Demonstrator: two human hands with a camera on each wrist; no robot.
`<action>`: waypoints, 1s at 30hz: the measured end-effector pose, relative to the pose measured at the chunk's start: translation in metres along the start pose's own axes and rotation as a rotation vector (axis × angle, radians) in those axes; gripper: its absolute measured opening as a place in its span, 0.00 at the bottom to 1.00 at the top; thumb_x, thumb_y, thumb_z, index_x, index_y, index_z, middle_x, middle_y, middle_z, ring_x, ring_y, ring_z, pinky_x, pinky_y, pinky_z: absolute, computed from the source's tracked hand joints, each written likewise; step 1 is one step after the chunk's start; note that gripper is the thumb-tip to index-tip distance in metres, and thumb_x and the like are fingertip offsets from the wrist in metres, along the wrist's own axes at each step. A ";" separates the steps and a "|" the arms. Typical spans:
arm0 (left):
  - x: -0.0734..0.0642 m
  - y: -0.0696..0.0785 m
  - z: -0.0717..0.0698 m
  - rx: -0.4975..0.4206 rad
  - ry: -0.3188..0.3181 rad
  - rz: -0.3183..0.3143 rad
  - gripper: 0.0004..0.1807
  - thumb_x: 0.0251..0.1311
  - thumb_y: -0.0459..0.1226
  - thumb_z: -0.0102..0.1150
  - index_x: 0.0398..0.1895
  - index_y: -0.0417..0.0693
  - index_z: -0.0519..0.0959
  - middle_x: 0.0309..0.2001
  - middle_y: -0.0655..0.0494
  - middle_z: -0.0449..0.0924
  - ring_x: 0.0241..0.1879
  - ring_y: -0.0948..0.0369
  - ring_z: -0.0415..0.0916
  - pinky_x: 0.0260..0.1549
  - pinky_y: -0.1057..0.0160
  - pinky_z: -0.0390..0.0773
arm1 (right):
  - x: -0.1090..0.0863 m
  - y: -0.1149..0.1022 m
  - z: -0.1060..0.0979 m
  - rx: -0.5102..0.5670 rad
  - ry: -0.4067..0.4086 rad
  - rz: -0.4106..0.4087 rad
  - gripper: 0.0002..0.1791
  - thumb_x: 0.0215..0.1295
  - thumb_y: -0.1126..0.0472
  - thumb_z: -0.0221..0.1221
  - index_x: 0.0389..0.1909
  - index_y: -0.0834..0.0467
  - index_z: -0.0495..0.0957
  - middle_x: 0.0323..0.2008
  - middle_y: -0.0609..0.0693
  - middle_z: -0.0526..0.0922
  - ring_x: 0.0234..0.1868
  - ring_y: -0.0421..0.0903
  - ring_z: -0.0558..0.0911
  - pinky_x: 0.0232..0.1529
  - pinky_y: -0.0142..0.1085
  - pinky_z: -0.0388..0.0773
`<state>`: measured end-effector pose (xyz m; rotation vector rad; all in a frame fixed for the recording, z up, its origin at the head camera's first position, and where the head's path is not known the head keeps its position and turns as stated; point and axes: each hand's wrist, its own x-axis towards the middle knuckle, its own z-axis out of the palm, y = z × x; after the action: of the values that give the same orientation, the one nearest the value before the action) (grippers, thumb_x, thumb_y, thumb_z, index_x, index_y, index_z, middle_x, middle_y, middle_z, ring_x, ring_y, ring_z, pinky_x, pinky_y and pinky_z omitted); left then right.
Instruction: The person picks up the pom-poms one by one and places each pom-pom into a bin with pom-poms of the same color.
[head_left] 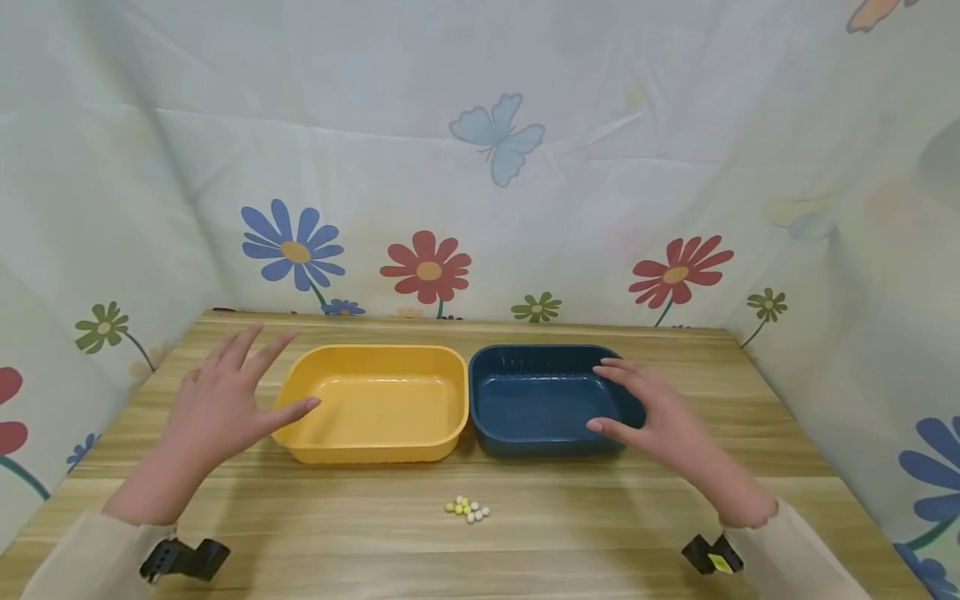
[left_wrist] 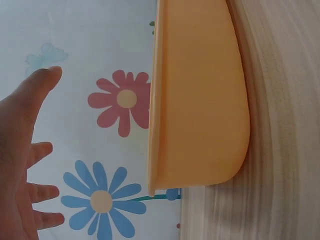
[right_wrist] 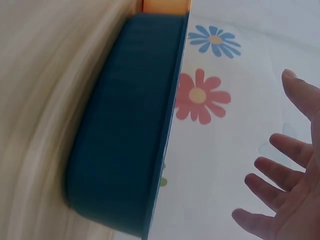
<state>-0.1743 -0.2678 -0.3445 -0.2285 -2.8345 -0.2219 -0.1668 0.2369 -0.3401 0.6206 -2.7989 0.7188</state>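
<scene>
My left hand (head_left: 225,396) is spread over the left end of a yellow plastic basin (head_left: 382,454), its thumb reaching across the rim in the head view. The left wrist view has that hand (left_wrist: 20,150) beside the basin's outer wall (left_wrist: 200,100), holding nothing. Over the right end of a dark blue basin (head_left: 551,447) hovers my right hand (head_left: 660,417), fingers apart and thumb extended. In the right wrist view this hand (right_wrist: 295,185) is also bare, with the blue wall (right_wrist: 125,120) to its left. Both basins have nothing inside.
Several small yellow and white balls (head_left: 467,509) lie in a cluster on the wood-grain table (head_left: 360,533), in front of the basins. The basins stand side by side, rims close together. Behind the table hangs a pale flowered cloth (head_left: 360,167), which also lines both sides.
</scene>
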 end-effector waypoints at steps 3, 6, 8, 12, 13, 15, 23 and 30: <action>-0.003 -0.003 0.003 -0.048 0.005 0.012 0.53 0.55 0.67 0.65 0.80 0.55 0.59 0.76 0.28 0.57 0.69 0.25 0.58 0.52 0.18 0.67 | -0.003 -0.002 0.004 0.044 -0.007 -0.038 0.35 0.59 0.52 0.73 0.67 0.59 0.76 0.68 0.61 0.77 0.69 0.66 0.73 0.63 0.66 0.75; -0.006 -0.005 0.006 -0.104 -0.028 -0.002 0.53 0.58 0.65 0.65 0.81 0.54 0.56 0.75 0.26 0.57 0.68 0.24 0.59 0.52 0.19 0.69 | -0.005 -0.005 0.008 0.082 -0.021 -0.061 0.32 0.60 0.53 0.73 0.64 0.59 0.78 0.64 0.59 0.80 0.66 0.63 0.77 0.61 0.62 0.78; -0.007 -0.007 0.008 -0.141 -0.060 -0.025 0.52 0.61 0.64 0.63 0.81 0.51 0.56 0.76 0.26 0.56 0.67 0.24 0.58 0.53 0.20 0.68 | -0.007 -0.006 0.010 0.103 -0.034 -0.070 0.30 0.60 0.53 0.72 0.62 0.59 0.79 0.62 0.57 0.82 0.64 0.60 0.79 0.59 0.58 0.80; -0.010 -0.012 0.012 -0.222 -0.097 -0.058 0.49 0.66 0.61 0.60 0.81 0.44 0.55 0.74 0.25 0.57 0.67 0.25 0.59 0.57 0.21 0.66 | -0.009 -0.009 0.017 0.144 -0.060 -0.118 0.26 0.60 0.56 0.72 0.59 0.59 0.81 0.57 0.54 0.85 0.56 0.54 0.83 0.53 0.48 0.85; -0.010 -0.013 0.014 -0.241 -0.098 -0.062 0.49 0.67 0.60 0.60 0.81 0.43 0.55 0.74 0.24 0.58 0.67 0.25 0.59 0.58 0.21 0.65 | -0.009 -0.009 0.019 0.155 -0.071 -0.131 0.25 0.61 0.56 0.72 0.58 0.58 0.81 0.56 0.53 0.85 0.55 0.52 0.84 0.52 0.45 0.85; -0.012 -0.016 0.016 -0.275 -0.100 -0.068 0.48 0.68 0.58 0.60 0.81 0.42 0.54 0.74 0.24 0.59 0.68 0.26 0.59 0.60 0.22 0.64 | -0.009 -0.011 0.023 0.181 -0.091 -0.169 0.23 0.62 0.57 0.71 0.57 0.59 0.82 0.54 0.53 0.86 0.52 0.51 0.85 0.48 0.41 0.85; -0.015 -0.026 0.025 -0.387 -0.152 -0.128 0.43 0.75 0.52 0.53 0.80 0.34 0.51 0.73 0.22 0.60 0.65 0.28 0.66 0.58 0.27 0.73 | -0.007 -0.019 0.035 0.295 -0.228 -0.155 0.17 0.66 0.55 0.68 0.51 0.59 0.83 0.48 0.55 0.88 0.44 0.42 0.85 0.42 0.31 0.83; -0.016 -0.033 0.032 -0.486 -0.215 -0.182 0.39 0.80 0.50 0.45 0.80 0.33 0.49 0.73 0.23 0.60 0.67 0.28 0.65 0.58 0.32 0.76 | -0.001 -0.029 0.047 0.369 -0.332 -0.138 0.13 0.66 0.61 0.68 0.48 0.61 0.85 0.45 0.57 0.89 0.40 0.34 0.81 0.40 0.28 0.82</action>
<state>-0.1737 -0.2970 -0.3835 -0.0956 -2.9652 -0.9831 -0.1565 0.1914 -0.3694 1.0761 -2.8905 1.2156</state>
